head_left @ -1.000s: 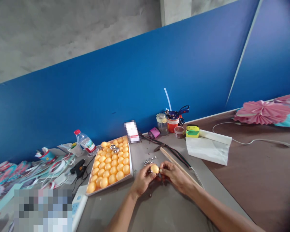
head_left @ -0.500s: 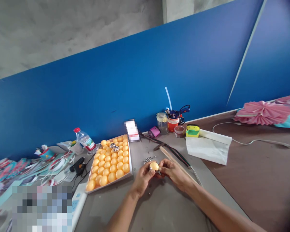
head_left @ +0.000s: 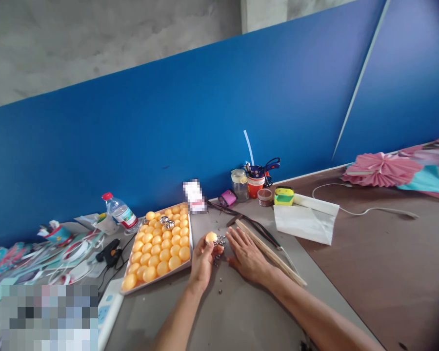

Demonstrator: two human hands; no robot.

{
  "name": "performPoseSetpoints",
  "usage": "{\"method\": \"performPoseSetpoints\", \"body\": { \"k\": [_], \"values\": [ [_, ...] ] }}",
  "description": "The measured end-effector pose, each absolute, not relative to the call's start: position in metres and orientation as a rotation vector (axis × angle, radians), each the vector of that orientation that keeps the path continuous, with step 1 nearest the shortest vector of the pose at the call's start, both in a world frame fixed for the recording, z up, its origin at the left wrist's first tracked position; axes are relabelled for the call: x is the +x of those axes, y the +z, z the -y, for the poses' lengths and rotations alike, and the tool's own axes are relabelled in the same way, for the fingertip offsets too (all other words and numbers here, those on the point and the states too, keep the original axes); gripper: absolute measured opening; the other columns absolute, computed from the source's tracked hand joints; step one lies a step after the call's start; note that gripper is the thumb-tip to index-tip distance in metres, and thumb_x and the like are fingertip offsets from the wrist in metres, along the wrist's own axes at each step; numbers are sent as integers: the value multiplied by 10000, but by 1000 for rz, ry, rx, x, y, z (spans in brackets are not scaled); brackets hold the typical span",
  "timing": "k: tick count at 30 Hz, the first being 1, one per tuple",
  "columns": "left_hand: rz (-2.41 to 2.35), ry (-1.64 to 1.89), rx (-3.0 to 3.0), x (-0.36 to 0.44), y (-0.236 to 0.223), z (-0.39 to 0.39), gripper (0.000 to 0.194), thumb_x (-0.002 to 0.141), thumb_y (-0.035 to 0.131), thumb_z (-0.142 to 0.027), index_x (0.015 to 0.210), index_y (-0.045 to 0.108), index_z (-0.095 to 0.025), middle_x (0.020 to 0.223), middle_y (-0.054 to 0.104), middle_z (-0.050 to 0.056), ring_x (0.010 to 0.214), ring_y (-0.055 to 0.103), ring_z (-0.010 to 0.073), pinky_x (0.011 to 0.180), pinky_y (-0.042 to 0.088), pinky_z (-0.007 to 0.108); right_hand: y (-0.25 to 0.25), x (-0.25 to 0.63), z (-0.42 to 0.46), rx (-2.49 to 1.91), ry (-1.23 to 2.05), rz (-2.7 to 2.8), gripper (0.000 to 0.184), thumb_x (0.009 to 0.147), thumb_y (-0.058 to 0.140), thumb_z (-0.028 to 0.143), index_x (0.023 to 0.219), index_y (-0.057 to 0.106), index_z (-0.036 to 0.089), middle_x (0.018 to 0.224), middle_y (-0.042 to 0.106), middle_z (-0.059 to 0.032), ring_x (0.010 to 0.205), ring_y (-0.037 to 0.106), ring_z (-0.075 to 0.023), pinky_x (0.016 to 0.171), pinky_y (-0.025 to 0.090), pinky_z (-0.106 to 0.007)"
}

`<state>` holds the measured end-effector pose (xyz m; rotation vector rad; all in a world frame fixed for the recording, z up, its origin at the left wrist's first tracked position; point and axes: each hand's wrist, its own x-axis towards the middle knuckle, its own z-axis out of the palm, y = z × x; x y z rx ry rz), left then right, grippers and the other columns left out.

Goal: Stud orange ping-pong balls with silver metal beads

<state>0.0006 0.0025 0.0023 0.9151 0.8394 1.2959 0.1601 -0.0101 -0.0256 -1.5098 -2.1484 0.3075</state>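
My left hand point(head_left: 204, 261) is closed around an orange ping-pong ball point(head_left: 211, 237), which shows above the thumb and fingertips. Small shiny metal beads point(head_left: 221, 240) lie in a loose group just beside it, partly hidden by the fingers. Flat over the grey mat, my right hand point(head_left: 247, 254) is open with its fingers stretched out, to the right of the beads. Its outer edge lies alongside a bundle of thin wooden sticks point(head_left: 274, 253). To the left stands a shallow box point(head_left: 157, 277) filled with rows of orange balls, with silvery bead-covered pieces point(head_left: 167, 222) on top.
A water bottle point(head_left: 121, 213), a black glue gun point(head_left: 109, 252) and a white power strip point(head_left: 109, 312) lie left of the box. Along the blue partition stand a jar point(head_left: 239, 185) and a red cup point(head_left: 256, 187) of tools. White paper point(head_left: 307, 222) and pink paper fans point(head_left: 382, 170) are at right.
My right hand has let go of the ball and opened flat on the mat. My left hand has moved slightly left, still holding the ball. The view has shifted a little.
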Motion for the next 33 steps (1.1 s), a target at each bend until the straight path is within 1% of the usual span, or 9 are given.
{"method": "performPoseSetpoints", "body": {
  "k": [3,5,10,16,19,21,25,28,33],
  "values": [
    [-835,1299,917,0,3,-3,388,706,708,-343,1018,591,-144,811,635,27,690,633,133,688,502,264,-23,162,11,-1548,350,2217,659,824,488,431,1395,348,135,1482,276,-118,1381,137,-316,1112,167,-473],
    [-838,1312,915,-1,3,-4,386,697,713,-351,1004,597,-149,791,633,23,683,632,132,693,499,268,-22,163,11,-1533,367,2257,651,831,474,463,1385,371,138,1466,313,-115,1381,145,-304,1116,156,-460],
    [-889,1365,981,-4,2,-7,359,708,693,-380,972,589,-160,802,620,16,677,625,128,707,494,278,-21,165,12,-1525,385,2265,610,807,516,436,1347,435,165,1466,319,-100,1370,190,-298,1109,181,-448],
    [-1093,1410,1167,-6,-4,-11,439,730,649,-438,1067,561,-170,898,621,44,718,627,149,724,497,290,-19,164,14,-1504,321,2247,585,786,551,398,1317,460,170,1422,378,-130,1321,295,-300,1096,219,-453],
    [-1115,1449,1176,-5,-6,-14,483,713,653,-459,1085,550,-168,946,624,65,738,632,166,729,504,302,-22,162,16,-1531,272,2209,591,786,555,364,1329,432,165,1416,371,-153,1313,312,-303,1083,246,-461],
    [-1102,1478,1177,-5,-8,-16,492,707,657,-459,1085,542,-167,968,623,75,751,634,172,741,505,311,-25,160,15,-1561,259,2204,624,791,546,362,1357,388,152,1441,327,-167,1327,290,-310,1081,249,-468],
    [-1070,1510,1180,-5,-12,-18,493,709,658,-451,1089,532,-164,1036,613,93,811,635,183,800,491,331,-25,153,7,-1647,278,2231,795,763,554,470,1413,277,106,1479,226,-205,1362,207,-327,1091,217,-472],
    [-1080,1526,1218,-6,-14,-17,482,731,641,-435,1108,530,-155,1065,612,108,894,619,205,842,471,349,-22,143,-4,-1676,307,2241,909,727,543,576,1432,223,98,1484,204,-214,1371,176,-331,1092,209,-473],
    [-1093,1596,1206,-5,-15,-17,444,719,657,-405,1075,567,-156,1010,635,98,965,594,227,855,455,344,-24,129,-16,-1612,270,2289,851,746,510,577,1433,241,152,1482,227,-195,1369,189,-325,1087,218,-474]
  ]
}}
